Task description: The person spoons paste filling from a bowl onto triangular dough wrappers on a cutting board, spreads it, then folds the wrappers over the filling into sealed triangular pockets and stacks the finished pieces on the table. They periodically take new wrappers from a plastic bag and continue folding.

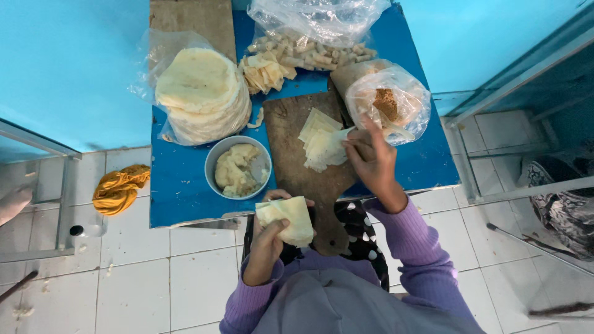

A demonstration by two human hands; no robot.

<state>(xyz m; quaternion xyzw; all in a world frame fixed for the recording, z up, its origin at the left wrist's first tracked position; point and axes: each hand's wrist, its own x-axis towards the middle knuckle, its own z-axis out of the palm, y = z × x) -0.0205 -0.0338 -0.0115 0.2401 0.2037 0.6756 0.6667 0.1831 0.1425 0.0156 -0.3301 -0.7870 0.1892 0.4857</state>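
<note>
Blue-topped worktop (pixel 185 185) against a turquoise wall, white tiled floor (pixel 136 272). Left hand (pixel 267 242) grips a folded pale dough wrapper (pixel 289 218) near the worktop's edge; right hand (pixel 371 162) pinches a sheet off the wrapper stack (pixel 318 143) on the brown wooden board (pixel 297 179).

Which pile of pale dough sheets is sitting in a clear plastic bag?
The tall round stack of pale dough sheets; the cut squares lie bare on the wooden board.

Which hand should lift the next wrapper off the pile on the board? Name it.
Right, probably. The right hand already touches the wrapper pile on the cutting board, while the left hand holds a folded wrapper.
</note>
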